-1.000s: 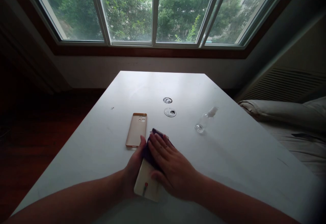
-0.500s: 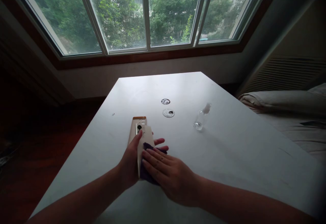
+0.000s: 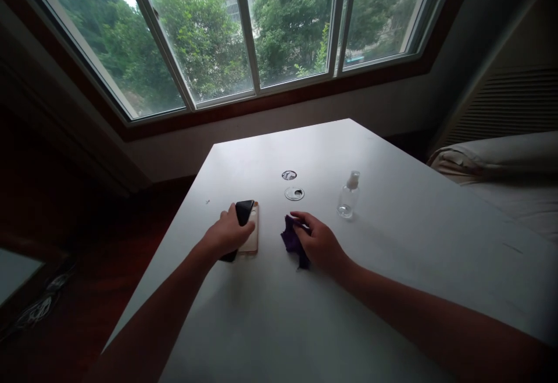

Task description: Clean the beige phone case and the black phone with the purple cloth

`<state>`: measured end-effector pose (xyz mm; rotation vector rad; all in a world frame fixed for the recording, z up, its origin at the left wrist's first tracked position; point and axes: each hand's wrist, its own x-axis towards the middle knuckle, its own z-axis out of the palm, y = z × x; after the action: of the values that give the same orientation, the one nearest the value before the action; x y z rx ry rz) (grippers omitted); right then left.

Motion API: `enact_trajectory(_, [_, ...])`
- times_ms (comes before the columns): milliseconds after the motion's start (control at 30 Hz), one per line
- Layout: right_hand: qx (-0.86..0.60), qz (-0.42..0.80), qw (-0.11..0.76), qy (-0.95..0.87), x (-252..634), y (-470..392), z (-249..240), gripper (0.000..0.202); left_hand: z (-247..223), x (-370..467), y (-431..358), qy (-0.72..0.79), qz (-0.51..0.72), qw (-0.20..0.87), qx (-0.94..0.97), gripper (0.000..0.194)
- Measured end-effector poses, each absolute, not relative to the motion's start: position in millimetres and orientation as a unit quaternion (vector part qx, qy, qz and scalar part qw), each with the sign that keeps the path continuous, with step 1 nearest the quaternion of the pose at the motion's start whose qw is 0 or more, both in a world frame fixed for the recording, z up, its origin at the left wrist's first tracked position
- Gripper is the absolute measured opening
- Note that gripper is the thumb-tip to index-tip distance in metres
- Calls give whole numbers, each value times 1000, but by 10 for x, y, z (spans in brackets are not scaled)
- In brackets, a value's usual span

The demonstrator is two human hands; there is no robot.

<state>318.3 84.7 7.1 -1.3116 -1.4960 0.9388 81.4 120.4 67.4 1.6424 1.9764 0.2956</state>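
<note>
My left hand (image 3: 224,233) is wrapped round a smartphone (image 3: 244,211), its black screen facing up. Under and just right of the phone lies a gold-rimmed, see-through phone case (image 3: 251,243); whether the phone touches it I cannot tell. A dark purple cloth (image 3: 293,239) is pinched in the fingers of my right hand (image 3: 323,244), low over the table or touching it. Part of the phone is hidden by my left hand.
A clear spray bottle (image 3: 347,200) stands upright on the white table (image 3: 270,325), right of the cloth. Two round fittings, a cable cover (image 3: 294,193) and an opening (image 3: 289,175), sit in the tabletop. Behind is a window (image 3: 226,101); folded bedding (image 3: 501,150) lies at right.
The phone has been turned from its pale back to its black screen and sits beside my left palm. My right hand has drawn the cloth off the phone, up and to the right.
</note>
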Motion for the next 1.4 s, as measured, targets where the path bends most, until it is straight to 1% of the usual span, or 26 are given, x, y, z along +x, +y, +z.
enact_trajectory(133, [-534, 389, 436, -611, 3250, 797, 68, 39, 598, 1077, 1326, 761, 17, 162, 629, 98])
enact_trajectory(267, [-538, 380, 425, -620, 3332, 732, 111, 41, 482, 1263, 1400, 764, -35, 98, 637, 98])
enact_trajectory(400, [-550, 361, 407, -633, 3405, 697, 140, 42, 378, 1338, 1392, 774, -51, 67, 628, 100])
enact_trajectory(500, [-567, 333, 373, -654, 3459, 681, 179, 45, 331, 1356, 1360, 781, -56, 60, 620, 98])
enact_trajectory(633, [-593, 282, 305, -690, 3564, 690, 274, 49, 320, 1333, 1299, 766, -50, 53, 638, 87])
enact_trajectory(700, [-606, 269, 272, -698, 3617, 700, 331, 47, 335, 1290, 1254, 747, -43, 52, 661, 80])
enact_trajectory(767, [-612, 269, 254, -699, 3647, 699, 387, 42, 363, 1228, 1189, 724, -33, 57, 687, 76])
enact_trajectory(833, [-601, 281, 262, -701, 3633, 679, 436, 38, 406, 1165, 1099, 699, -18, 66, 712, 74])
enact_trajectory(867, [-588, 295, 275, -701, 3608, 662, 456, 40, 436, 1141, 1043, 687, -7, 70, 723, 73])
enact_trajectory(900, [-574, 317, 289, -698, 3571, 642, 471, 44, 470, 1125, 980, 677, 5, 71, 733, 72])
enact_trajectory(967, [-544, 386, 309, -678, 3472, 598, 491, 60, 553, 1125, 836, 660, 32, 72, 747, 72])
enact_trajectory(1033, [-511, 484, 315, -637, 3353, 553, 501, 78, 641, 1166, 675, 637, 60, 77, 764, 73])
enact_trajectory(1067, [-489, 535, 316, -612, 3293, 529, 503, 83, 683, 1197, 592, 625, 70, 82, 773, 74])
enact_trajectory(1100, [-465, 581, 320, -586, 3234, 504, 506, 82, 720, 1233, 510, 613, 80, 89, 781, 74])
enact_trajectory(1167, [-419, 646, 341, -539, 3131, 447, 507, 68, 779, 1302, 365, 572, 124, 132, 800, 74])
enact_trajectory(1233, [-395, 676, 373, -498, 3059, 395, 500, 50, 818, 1346, 257, 558, 159, 165, 798, 76])
enact_trajectory(1300, [-396, 684, 400, -464, 3025, 366, 483, 40, 845, 1339, 197, 556, 177, 201, 787, 82])
enact_trajectory(1333, [-400, 686, 409, -449, 3023, 365, 472, 38, 855, 1311, 182, 559, 189, 233, 773, 86])
enact_trajectory(1400, [-404, 688, 422, -429, 3036, 387, 456, 37, 872, 1209, 171, 567, 218, 340, 718, 90])
